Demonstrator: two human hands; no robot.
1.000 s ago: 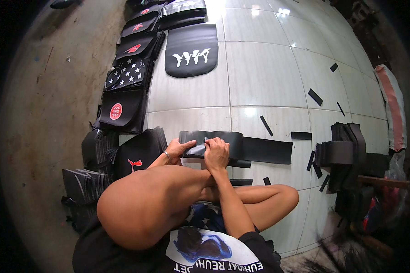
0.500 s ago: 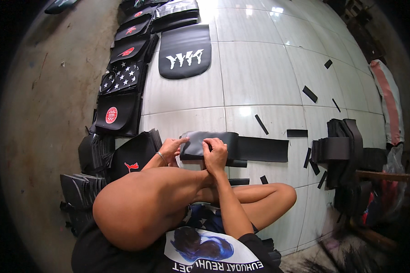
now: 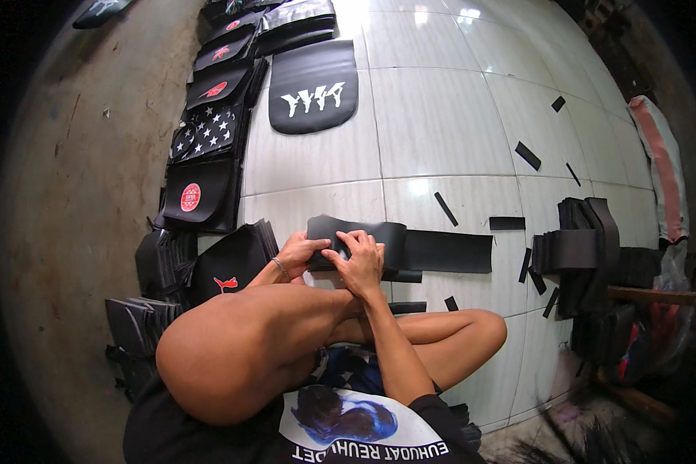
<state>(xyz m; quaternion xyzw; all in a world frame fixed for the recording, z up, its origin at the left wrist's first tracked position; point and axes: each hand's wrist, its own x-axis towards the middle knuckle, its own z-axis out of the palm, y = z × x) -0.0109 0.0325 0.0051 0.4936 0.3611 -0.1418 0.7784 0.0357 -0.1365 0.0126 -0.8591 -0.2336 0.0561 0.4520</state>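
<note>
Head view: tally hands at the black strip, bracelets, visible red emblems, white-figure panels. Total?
Hands at the black strip: 2
Silver bracelet: 1
Red emblems: 5
White-figure black panel: 1
Total: 9

We noted: tiled floor, brightly lit, white glare toward the top; concrete floor, dimmer; hands, fairly sharp; outer lines bowed, corners black.

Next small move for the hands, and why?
Probably press the black sheet flat with the right hand, letting the left hand steady it: right fingertips already rest on top, and the left thumb lies over its left end.
</note>
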